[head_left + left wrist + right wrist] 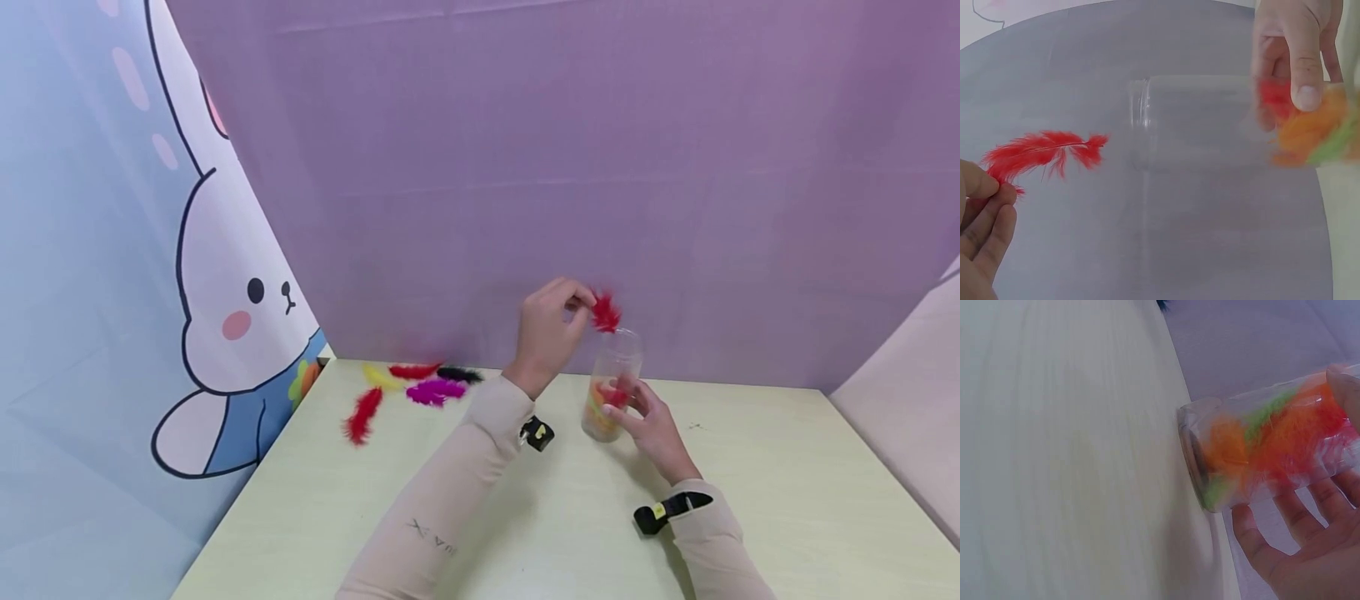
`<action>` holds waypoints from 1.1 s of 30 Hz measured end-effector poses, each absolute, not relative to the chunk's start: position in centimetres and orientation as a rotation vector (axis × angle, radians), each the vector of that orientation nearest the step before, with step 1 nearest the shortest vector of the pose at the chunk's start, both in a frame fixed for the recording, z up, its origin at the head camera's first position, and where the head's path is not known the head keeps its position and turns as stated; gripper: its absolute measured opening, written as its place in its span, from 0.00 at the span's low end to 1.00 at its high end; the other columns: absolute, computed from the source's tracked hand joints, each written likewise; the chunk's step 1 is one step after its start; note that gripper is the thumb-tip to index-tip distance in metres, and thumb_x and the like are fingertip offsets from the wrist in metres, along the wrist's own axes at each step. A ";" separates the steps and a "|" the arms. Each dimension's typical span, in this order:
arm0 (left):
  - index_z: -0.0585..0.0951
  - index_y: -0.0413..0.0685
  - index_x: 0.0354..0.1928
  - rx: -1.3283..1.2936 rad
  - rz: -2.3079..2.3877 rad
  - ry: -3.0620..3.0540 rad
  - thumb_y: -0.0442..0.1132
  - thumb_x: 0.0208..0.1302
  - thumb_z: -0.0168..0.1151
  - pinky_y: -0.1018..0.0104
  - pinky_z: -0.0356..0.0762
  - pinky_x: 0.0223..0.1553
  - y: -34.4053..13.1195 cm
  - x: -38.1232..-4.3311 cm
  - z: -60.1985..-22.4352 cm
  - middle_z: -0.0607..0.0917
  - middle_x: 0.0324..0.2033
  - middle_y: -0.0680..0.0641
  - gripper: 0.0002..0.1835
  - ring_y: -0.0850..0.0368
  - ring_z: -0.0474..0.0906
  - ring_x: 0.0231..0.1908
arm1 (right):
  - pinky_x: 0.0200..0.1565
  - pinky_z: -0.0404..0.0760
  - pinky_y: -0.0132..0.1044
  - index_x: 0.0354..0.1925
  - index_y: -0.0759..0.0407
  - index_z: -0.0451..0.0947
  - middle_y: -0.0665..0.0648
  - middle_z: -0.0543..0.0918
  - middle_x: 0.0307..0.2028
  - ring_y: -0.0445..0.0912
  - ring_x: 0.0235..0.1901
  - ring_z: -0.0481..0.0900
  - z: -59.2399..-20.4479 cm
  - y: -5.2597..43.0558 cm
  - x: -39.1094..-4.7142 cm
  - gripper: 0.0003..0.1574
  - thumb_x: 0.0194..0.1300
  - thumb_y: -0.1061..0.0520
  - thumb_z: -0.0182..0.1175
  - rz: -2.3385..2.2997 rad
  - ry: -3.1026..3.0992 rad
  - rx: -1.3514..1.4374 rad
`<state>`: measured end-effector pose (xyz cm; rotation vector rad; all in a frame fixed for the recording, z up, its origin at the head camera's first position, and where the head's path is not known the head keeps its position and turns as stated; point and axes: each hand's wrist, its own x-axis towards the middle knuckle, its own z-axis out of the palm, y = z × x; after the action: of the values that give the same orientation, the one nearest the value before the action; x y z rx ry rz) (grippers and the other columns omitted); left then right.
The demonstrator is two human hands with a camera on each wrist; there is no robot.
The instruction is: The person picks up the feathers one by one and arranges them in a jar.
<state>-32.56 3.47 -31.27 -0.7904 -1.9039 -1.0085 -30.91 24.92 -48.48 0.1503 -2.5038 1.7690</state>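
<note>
Head view, left hand (551, 333) pinching a red feather (606, 312) near the mouth of a clear jar (621, 365), right hand (660, 433) gripping the jar between thumb and spread fingers.

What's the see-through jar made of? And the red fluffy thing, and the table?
The jar looks like smooth, shiny clear plastic, maybe glass: colors show through and its wall catches light. The red fluffy thing looks like a soft, dyed feather: wispy strands spread from a thin middle stem. The table seems matte wood or a wood-look covering, with faint grain lines.
</note>
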 end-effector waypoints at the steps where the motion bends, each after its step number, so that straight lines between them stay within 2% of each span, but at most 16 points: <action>1: 0.85 0.47 0.33 -0.790 -1.010 -1.913 0.28 0.66 0.60 0.82 0.78 0.44 3.6 -32.6 -31.3 0.88 0.33 0.51 0.08 0.62 0.85 0.36 | 0.71 0.61 0.68 0.77 0.53 0.59 0.62 0.69 0.73 0.62 0.74 0.63 -48.5 24.9 -30.9 0.52 0.65 0.40 0.70 1.770 -2.506 0.148; 9: 0.85 0.46 0.33 -0.792 -1.003 -1.977 0.26 0.65 0.61 0.83 0.78 0.42 4.8 -32.7 -32.1 0.88 0.34 0.50 0.08 0.62 0.85 0.35 | 0.72 0.60 0.67 0.78 0.55 0.58 0.63 0.68 0.73 0.62 0.75 0.63 -48.2 24.8 -30.7 0.50 0.67 0.44 0.69 1.797 -2.479 0.183; 19: 0.85 0.48 0.34 -0.754 -0.973 -2.111 0.28 0.66 0.63 0.85 0.77 0.44 6.0 -33.2 -34.1 0.88 0.35 0.53 0.07 0.65 0.84 0.36 | 0.72 0.61 0.67 0.78 0.56 0.58 0.63 0.68 0.73 0.63 0.74 0.63 -48.7 24.9 -31.0 0.51 0.66 0.42 0.69 1.758 -2.489 0.198; 28: 0.85 0.50 0.36 -0.735 -0.961 -2.190 0.31 0.69 0.63 0.85 0.77 0.47 6.6 -33.4 -35.8 0.90 0.38 0.54 0.06 0.64 0.86 0.40 | 0.72 0.60 0.67 0.78 0.51 0.57 0.61 0.67 0.74 0.62 0.75 0.62 -48.6 24.9 -30.9 0.52 0.66 0.40 0.69 1.775 -2.505 0.181; 33: 0.86 0.53 0.38 -0.710 -0.886 -2.255 0.36 0.70 0.65 0.82 0.79 0.47 6.8 -33.4 -36.1 0.91 0.39 0.56 0.04 0.65 0.87 0.41 | 0.72 0.61 0.67 0.78 0.50 0.57 0.60 0.69 0.74 0.61 0.75 0.62 -48.7 24.9 -31.0 0.52 0.66 0.40 0.69 1.783 -2.500 0.185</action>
<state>-33.39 6.77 -36.09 -0.7096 -2.2552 -0.8858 -31.01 24.90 -48.67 0.1849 -2.5004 1.7828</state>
